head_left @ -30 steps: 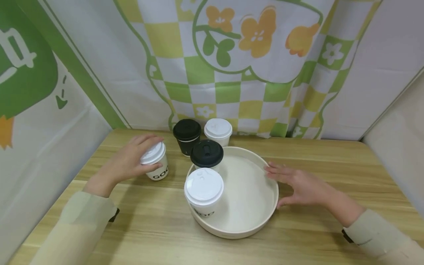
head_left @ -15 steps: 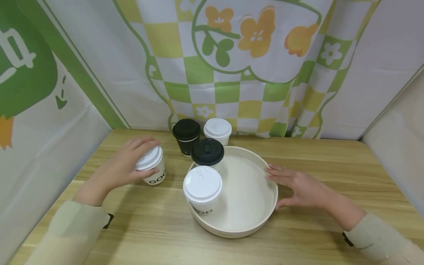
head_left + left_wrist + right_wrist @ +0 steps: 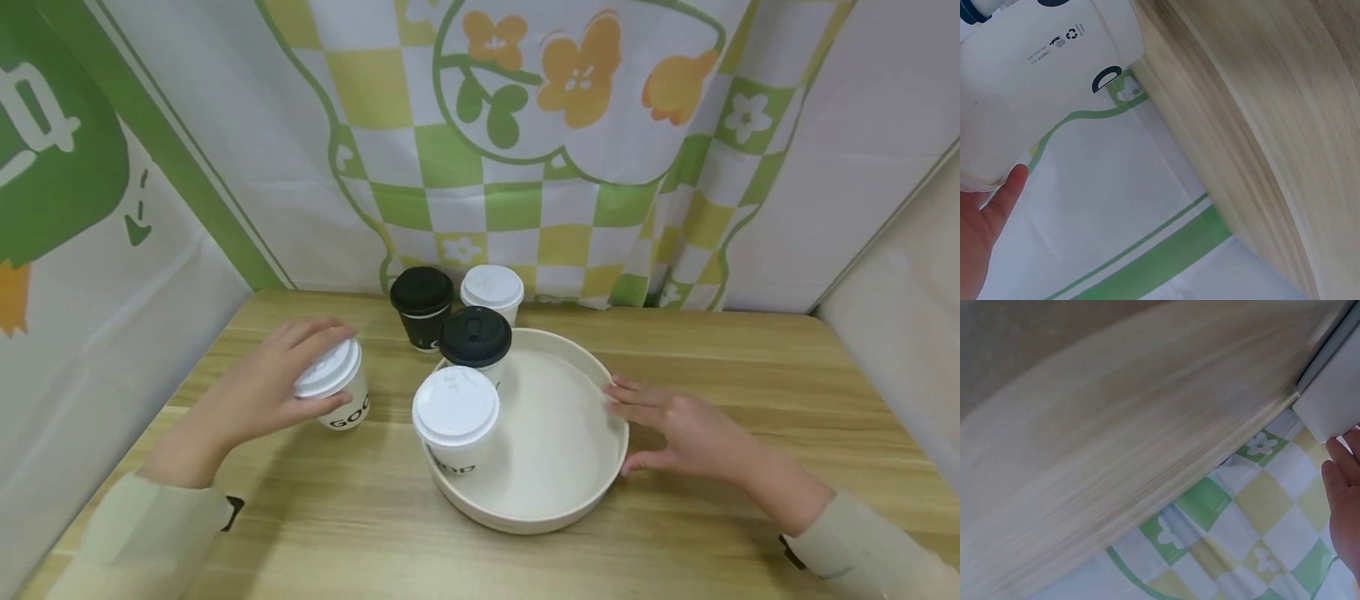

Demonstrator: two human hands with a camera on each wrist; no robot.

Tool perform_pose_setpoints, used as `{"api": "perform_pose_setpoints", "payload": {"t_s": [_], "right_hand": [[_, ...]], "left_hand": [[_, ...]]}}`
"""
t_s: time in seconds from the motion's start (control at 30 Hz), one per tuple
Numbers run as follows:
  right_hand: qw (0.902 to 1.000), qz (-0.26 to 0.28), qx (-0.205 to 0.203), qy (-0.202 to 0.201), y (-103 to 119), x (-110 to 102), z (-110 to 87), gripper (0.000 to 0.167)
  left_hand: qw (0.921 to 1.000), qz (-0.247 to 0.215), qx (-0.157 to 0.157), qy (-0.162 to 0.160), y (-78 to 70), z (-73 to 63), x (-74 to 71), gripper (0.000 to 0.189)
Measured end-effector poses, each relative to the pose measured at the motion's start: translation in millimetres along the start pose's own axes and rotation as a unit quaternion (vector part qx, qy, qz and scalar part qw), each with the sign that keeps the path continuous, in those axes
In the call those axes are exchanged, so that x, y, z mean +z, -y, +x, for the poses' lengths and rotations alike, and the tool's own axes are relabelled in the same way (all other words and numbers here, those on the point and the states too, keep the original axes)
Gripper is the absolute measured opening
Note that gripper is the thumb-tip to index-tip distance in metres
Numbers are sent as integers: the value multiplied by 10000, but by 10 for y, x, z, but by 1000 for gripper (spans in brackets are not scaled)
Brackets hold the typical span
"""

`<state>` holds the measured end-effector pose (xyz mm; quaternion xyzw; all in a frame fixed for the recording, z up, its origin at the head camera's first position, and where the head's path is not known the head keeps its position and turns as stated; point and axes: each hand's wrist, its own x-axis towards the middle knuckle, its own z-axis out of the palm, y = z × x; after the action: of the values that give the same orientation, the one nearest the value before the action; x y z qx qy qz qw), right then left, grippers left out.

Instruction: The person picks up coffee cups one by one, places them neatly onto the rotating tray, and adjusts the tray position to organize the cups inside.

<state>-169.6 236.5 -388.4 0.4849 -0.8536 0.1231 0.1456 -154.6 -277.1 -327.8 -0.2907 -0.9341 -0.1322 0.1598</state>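
My left hand (image 3: 264,387) holds a white paper cup (image 3: 352,406) by its white lid, thumb at the near side and fingers over the far side. In the left wrist view, a fingertip touches the printed cup wall (image 3: 1035,94). My right hand (image 3: 686,429) rests against the right rim of a round cream tray (image 3: 555,517), fingers fairly straight. Fingers (image 3: 1338,481) touch the tray's pale wall (image 3: 1335,394) in the right wrist view. On the tray's left side stand a white-lidded cup (image 3: 456,408) and a black-lidded cup (image 3: 476,337), both upright.
Behind the tray stand a black cup with a black lid (image 3: 422,304) and another white-lidded cup (image 3: 492,287). A checkered, flowered curtain (image 3: 517,200) hangs at the back edge of the wooden table (image 3: 337,533). White cloth walls (image 3: 172,250) close the sides.
My left hand and its cup have moved left and nearer to me. The two cups in the tray have shifted slightly, the black-lidded one rightward. The right hand stays at the rim.
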Motion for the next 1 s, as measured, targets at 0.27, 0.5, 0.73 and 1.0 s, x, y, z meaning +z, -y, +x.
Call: {"api": "perform_pose_setpoints", "payload": {"t_s": [0.27, 0.5, 0.73, 1.0], "right_hand": [[9998, -177, -6, -57, 69, -15, -19, 74], [9996, -266, 42, -126, 116, -3, -52, 74], [9993, -324, 51, -154, 156, -19, -72, 71], [9986, -477, -16, -212, 203, -34, -61, 67]], "left_hand": [[10000, 44, 53, 15, -65, -40, -56, 73], [9999, 37, 148, 1, -138, -71, -102, 73], [9995, 73, 290, -93, -253, -105, -138, 73], [9989, 54, 424, -192, -357, -145, -154, 74]]}}
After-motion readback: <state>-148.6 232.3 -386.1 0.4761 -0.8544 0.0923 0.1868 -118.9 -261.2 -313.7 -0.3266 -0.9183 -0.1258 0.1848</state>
